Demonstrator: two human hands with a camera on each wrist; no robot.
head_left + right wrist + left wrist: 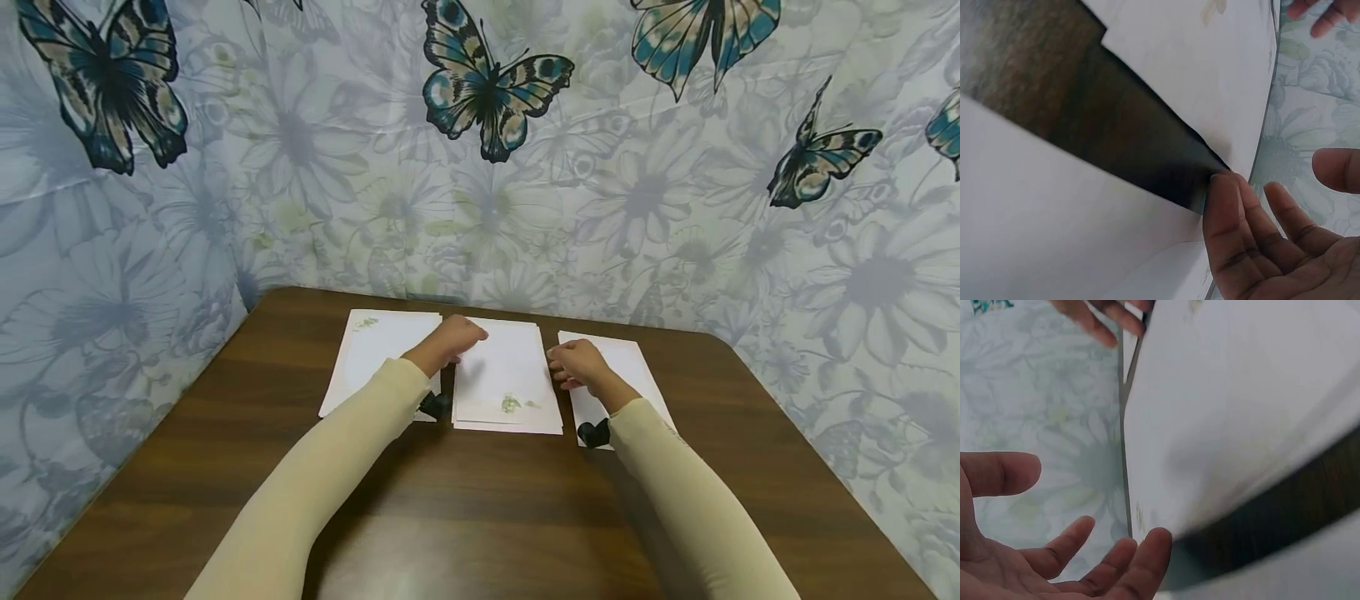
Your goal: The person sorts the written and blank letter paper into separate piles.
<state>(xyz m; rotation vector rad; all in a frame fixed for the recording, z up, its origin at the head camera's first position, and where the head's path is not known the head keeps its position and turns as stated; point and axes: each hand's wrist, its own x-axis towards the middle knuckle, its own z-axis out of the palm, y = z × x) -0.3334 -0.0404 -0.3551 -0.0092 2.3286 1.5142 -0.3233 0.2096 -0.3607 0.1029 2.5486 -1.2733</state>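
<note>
Three sets of white paper lie side by side on a brown wooden table. My left hand (456,337) is over the far left corner of the middle sheets (506,362), which bear a small green print near the front. In the left wrist view the fingertips (1157,540) meet the paper's edge, with the thumb well apart. Between the middle sheets and the right paper (630,358) is my right hand (579,364). Its fingertips (1222,187) touch the paper edges at the gap in the right wrist view, thumb spread away. Neither hand pinches a sheet.
The left paper (378,342), with a small green print at its far corner, lies partly under my left forearm. Dark rounded objects (592,433) show by both wrists. Behind the table (450,517) hangs a butterfly-and-flower cloth (337,167).
</note>
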